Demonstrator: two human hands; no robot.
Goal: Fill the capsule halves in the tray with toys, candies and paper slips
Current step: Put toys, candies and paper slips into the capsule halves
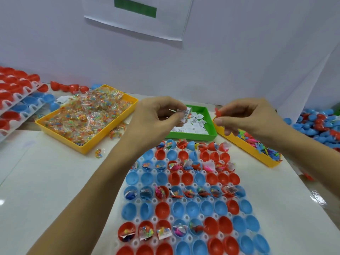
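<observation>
Single head view, close above table [55, 181], facing forward-down toward back wall [239, 61].

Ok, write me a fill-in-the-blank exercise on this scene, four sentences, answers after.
1. The left hand pinches a paper ____.
2. The right hand holds a small toy coloured ____.
3. The paper slips lie in a bin coloured ____.
4. The candy packets fill a bin coloured ____.

Missing words: slip; red; green; yellow
</observation>
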